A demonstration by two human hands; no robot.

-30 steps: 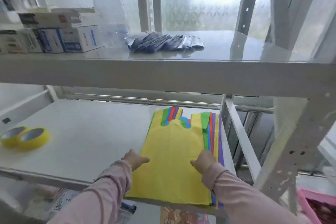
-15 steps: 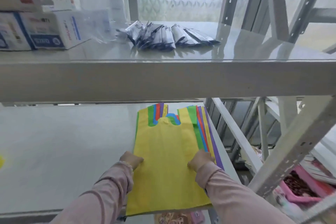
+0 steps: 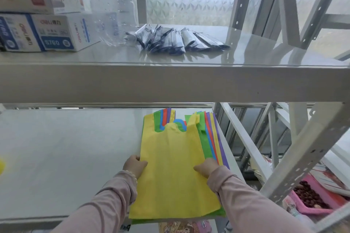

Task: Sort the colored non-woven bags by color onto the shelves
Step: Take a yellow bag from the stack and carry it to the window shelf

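Note:
A stack of non-woven bags lies at the right end of the lower white shelf. The top one is a yellow bag; green, blue, red and purple bag edges fan out beneath it on the right. My left hand pinches the yellow bag's left edge. My right hand grips its right edge. The yellow bag's handles are lifted slightly and skewed from the stack, and its bottom hangs over the shelf's front edge.
The upper shelf carries white and blue boxes at left, clear plastic wrap, and several dark foil packets. Metal uprights stand at right. A pink basket sits below right.
The view has moved closer and upward. The yellow bag has shifted slightly toward me and off the stack, its handles now rumpled. Both hands keep their hold on its edges.

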